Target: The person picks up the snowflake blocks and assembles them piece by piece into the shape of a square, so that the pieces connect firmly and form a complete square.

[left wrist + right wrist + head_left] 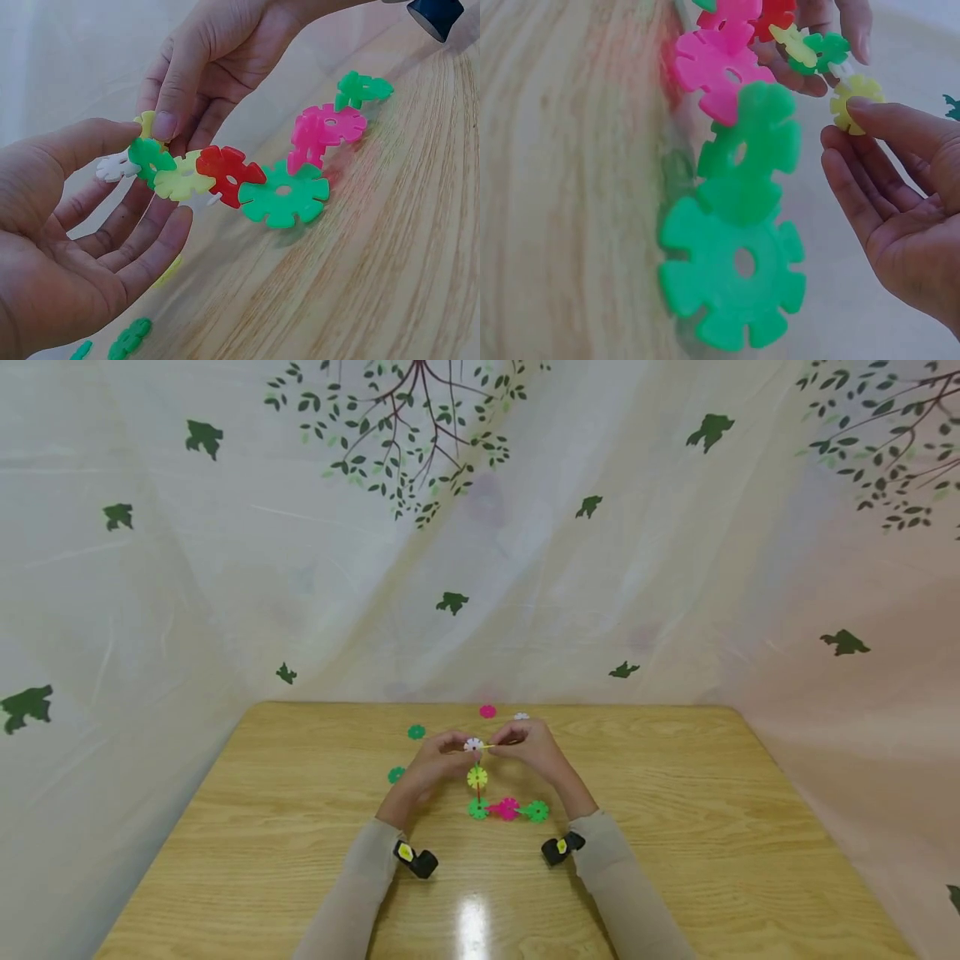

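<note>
A chain of flower-shaped plastic interlocking discs bends in an L over the table. My left hand pinches its upper end, thumb at a small green disc beside a white disc. Between thumb and fingers, my right hand holds a yellow disc right at the white one. Below my left hand the chain runs through a pale yellow disc and a red disc to a green corner disc. From that corner, pink discs and green discs extend rightward.
Loose discs lie on the wooden table: a green one and another green one at left, a pink one and a white one at the back. A printed cloth hangs behind the table.
</note>
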Tool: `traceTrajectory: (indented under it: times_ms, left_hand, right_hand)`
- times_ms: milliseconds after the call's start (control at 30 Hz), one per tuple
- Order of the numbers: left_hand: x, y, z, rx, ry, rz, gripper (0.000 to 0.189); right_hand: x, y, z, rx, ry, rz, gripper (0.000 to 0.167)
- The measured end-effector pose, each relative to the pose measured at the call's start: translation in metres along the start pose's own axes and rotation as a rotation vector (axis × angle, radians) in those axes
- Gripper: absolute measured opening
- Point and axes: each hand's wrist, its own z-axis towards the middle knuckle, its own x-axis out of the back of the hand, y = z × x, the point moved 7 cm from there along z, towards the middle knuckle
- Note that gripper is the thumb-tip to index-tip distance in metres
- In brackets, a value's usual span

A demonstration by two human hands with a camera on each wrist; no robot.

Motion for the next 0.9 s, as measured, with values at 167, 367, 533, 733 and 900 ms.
traceTrajectory:
  times_ms: [167,367,533,733,900]
  left_hand:
    - [0.002,0.001,-0.001,0.003,0.009,0.000,0.037]
    - [0.002,0.001,-0.002,0.009,-0.014,-0.019,0.040]
    - [0.003,0.002,-0.004,0.007,-0.040,-0.016,0.041]
    - [0.002,-0.001,-0.005,0.021,-0.065,0.021,0.031]
    - [0.000,-0.002,-0.003,0.027,-0.083,0.033,0.031]
  right_hand:
    - [0.003,-0.005,0.002,-0.013,-0.066,-0.061,0.022]
    - [0.015,-0.019,0.009,-0.010,-0.141,-0.128,0.023]
    - [0.023,-0.027,0.026,0.058,-0.164,-0.198,0.022]
    - [0.028,-0.017,0.045,0.081,-0.153,-0.248,0.023]
    - [0.032,-0.006,0.055,0.061,-0.120,-0.304,0.023]
